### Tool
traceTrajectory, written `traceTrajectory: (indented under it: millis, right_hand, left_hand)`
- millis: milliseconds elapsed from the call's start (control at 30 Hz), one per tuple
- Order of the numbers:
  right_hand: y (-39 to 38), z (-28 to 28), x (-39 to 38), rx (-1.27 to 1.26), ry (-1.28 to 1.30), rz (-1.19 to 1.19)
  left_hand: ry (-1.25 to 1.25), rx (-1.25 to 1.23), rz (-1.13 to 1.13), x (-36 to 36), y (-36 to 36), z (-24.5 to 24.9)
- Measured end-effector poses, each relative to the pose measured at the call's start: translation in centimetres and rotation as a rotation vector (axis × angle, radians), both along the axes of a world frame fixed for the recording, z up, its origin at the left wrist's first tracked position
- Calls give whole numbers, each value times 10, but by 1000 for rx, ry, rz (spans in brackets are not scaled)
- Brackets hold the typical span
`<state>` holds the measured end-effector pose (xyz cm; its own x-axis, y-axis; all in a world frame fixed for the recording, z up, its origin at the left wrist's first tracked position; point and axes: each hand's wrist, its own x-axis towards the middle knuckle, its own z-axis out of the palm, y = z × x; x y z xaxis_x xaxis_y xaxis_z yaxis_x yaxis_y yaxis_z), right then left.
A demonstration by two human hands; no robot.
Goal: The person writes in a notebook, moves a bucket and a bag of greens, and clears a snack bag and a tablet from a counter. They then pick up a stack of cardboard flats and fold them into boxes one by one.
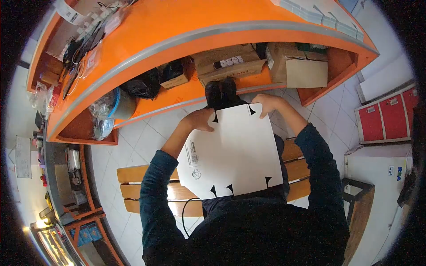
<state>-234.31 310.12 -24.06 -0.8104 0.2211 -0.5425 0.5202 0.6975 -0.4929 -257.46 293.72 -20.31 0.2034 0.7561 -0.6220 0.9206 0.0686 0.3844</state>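
A flat white cardboard sheet (235, 150) lies over my lap, with dark notches along its far and near edges and small print with a round logo at its left side. My left hand (200, 119) grips the far left corner, thumb on top of the sheet. At the far right corner, my right hand (266, 104) holds the sheet, its fingers partly hidden beneath the edge.
An orange table (177, 26) curves ahead, with cardboard boxes (306, 73), a black bag and a grey bucket (123, 104) on its lower shelf. Stacked sheets lie at its top right. Beneath me is a slatted wooden bench (133, 191). Red drawers (392, 116) stand right.
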Motion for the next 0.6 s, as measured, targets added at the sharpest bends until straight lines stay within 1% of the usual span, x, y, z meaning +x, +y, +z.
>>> traceTrajectory:
  millis: [33, 100, 133, 233, 300, 333, 400, 433, 500, 600]
  right_hand:
    - [-2, 0, 1, -23, 7, -20]
    - [-3, -3, 3, -61, 28, -57]
    - [-3, -3, 2, -43, 29, -37]
    - [-6, -2, -1, 23, 38, 25]
    - [-6, 2, 0, 85, 53, 68]
    - [-6, 6, -1, 44, 24, 24]
    - [-10, 15, -7, -41, -38, -63]
    - [-14, 14, -9, -41, 2, -135]
    - [-20, 4, -14, -39, 83, -279]
    - [-19, -8, -16, 29, 147, -208]
  left_hand:
    - [56, -10, -14, 6, 0, 3]
    - [25, 45, -20, 1, -2, -10]
    - [13, 75, -21, -2, -3, -16]
    - [-62, 282, 29, -1, -14, -35]
    - [71, 262, 97, 14, -20, -27]
    - [138, 252, 129, 20, -20, -23]
    - [133, 248, 220, 16, -8, -48]
    - [128, 245, 267, 13, -5, -63]
    - [98, 345, 378, 17, -6, -68]
    - [123, 480, 482, 33, -10, -59]
